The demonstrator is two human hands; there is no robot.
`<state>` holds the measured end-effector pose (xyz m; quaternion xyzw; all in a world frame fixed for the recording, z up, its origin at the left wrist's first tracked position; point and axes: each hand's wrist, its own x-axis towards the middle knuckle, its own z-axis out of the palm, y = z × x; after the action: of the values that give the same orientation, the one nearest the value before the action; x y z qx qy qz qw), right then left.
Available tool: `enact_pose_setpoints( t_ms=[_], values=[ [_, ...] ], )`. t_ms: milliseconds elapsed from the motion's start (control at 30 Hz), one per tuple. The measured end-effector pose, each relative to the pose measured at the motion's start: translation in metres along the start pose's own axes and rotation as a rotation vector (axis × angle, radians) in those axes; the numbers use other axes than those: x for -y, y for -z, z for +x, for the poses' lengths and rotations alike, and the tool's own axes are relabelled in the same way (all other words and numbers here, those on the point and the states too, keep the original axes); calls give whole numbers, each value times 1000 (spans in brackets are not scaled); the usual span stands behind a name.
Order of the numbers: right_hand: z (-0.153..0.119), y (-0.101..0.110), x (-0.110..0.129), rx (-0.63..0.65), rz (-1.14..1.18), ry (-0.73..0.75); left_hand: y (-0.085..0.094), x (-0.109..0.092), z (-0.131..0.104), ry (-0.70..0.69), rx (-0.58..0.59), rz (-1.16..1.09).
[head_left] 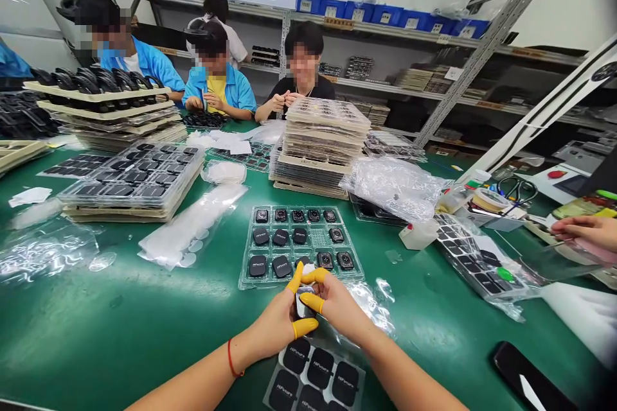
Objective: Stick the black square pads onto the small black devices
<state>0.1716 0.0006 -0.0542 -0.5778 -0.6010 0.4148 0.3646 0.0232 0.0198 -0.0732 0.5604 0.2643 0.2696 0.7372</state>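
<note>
The left hand [270, 324] and the right hand [343, 308] are close together, both pinching one small shiny piece [303, 313]. Yellow covers [304, 329] sit on the thumbs and pointing fingers. The piece is over the tabletop [159, 327], between the near edge of the clear tray [246, 282] and a sheet [306, 363] of black squares that lies toward the tabletop's near edge. The tray holds black blocks: five along its far edge, more in two rows nearer. Loose plastic [371, 308] lies by the tray's near right corner. To do this fine work well, I think the left hand should grip the piece by its sides, so it can't turn, while the right thumb and finger work softly. Keeping the covered tips on the shiny face should help stop smudges. Staying low is wise too, since a slick piece could slip. The right arm should take care not to drag the sheet.
</note>
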Motion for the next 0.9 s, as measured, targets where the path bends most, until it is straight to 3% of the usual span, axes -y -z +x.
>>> enact_pose_setpoints(
  t_ms=[133,200,267,333,433,500,600,700,800,900],
  values=[
    [-14,1,4,-150,-298,293,-2,-6,3,17,64,-114],
    [-18,14,-2,-213,-331,237,-1,-10,2,99,66,-116],
    [-19,32,-14,-256,-398,68,1,-12,-1,167,72,-79],
    [-18,46,-27,-251,-612,-39,3,-15,-4,192,104,-16],
    [-13,45,-34,-245,-889,43,5,-20,-8,188,144,64],
    [-5,33,-30,-227,-877,152,5,-24,-8,179,149,81],
    [15,14,-24,-93,-817,239,6,-27,-5,161,145,42],
    [26,15,-16,-49,-763,241,10,-28,-2,151,118,24],
    [16,25,-2,-110,-570,280,13,-27,-1,161,62,87],
    [0,23,13,-44,-473,460,13,-26,-1,93,21,209]
  ],
)
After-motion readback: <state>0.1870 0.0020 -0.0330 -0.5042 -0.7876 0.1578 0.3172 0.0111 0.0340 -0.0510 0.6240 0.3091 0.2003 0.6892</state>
